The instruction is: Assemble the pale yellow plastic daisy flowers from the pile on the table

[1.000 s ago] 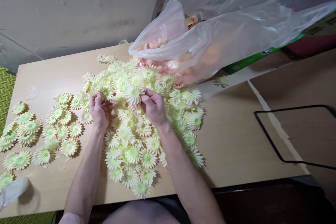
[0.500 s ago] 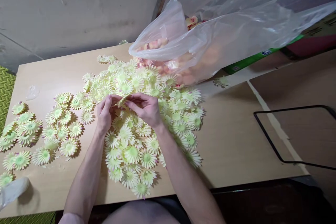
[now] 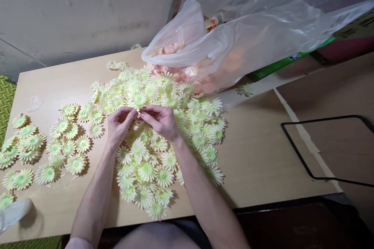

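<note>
A big heap of pale yellow-green artificial daisy flowers covers the middle of a light wooden table. My left hand and my right hand meet above the heap, fingertips pinched together at the same spot. What they pinch is mostly hidden by the fingers; it looks like a flower from the heap. A looser spread of the same flowers lies at the table's left side.
A large clear plastic bag with pink-orange flowers inside lies at the back right, its mouth touching the heap. A green box edge shows behind it. A black wire frame sits at right. Green mat at far left.
Both hands came together over the heap: a second ago they were apart, each on a flower; now the fingertips touch in a pinch.
</note>
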`<state>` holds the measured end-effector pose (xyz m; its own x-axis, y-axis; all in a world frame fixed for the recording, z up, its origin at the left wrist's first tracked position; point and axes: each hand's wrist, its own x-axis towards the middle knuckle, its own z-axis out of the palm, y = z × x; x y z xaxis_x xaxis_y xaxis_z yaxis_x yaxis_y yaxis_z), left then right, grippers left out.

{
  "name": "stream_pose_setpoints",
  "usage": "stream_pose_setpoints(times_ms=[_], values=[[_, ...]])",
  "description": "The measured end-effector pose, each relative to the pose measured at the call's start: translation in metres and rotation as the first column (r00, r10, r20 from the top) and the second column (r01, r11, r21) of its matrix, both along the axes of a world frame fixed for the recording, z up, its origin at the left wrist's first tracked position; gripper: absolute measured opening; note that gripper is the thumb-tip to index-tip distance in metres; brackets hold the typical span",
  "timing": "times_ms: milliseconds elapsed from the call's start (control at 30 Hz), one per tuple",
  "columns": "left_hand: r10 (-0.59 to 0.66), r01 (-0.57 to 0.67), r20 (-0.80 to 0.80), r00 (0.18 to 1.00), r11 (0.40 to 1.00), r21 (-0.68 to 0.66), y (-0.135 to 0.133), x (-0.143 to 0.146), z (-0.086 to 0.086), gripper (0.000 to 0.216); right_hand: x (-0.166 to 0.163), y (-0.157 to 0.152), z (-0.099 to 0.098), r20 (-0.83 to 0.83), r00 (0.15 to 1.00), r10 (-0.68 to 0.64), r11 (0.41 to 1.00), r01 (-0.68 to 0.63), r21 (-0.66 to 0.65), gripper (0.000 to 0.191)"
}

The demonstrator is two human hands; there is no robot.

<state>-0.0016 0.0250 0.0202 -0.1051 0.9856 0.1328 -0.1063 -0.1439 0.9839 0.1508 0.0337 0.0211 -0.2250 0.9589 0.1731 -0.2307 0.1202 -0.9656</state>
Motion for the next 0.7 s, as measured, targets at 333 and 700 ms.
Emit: stream_pose_setpoints(times_ms=[333, 700], values=[[-0.020, 0.020, 0.037, 0.999, 1.000, -0.011, -0.0001, -0.0011, 0.0004, 0.018, 0.0002, 0.0006, -0.0015, 0.009, 1.000, 0.001, 1.000, -0.001, -0.004, 0.014], [-0.030, 0.030, -0.021, 0.999, 1.000, -0.005, -0.0007, -0.0028, -0.0025, 0.018, 0.0025, 0.0007, -0.0001, 0.032, 0.999, -0.014, 1.000, 0.014, 0.000, 0.014]])
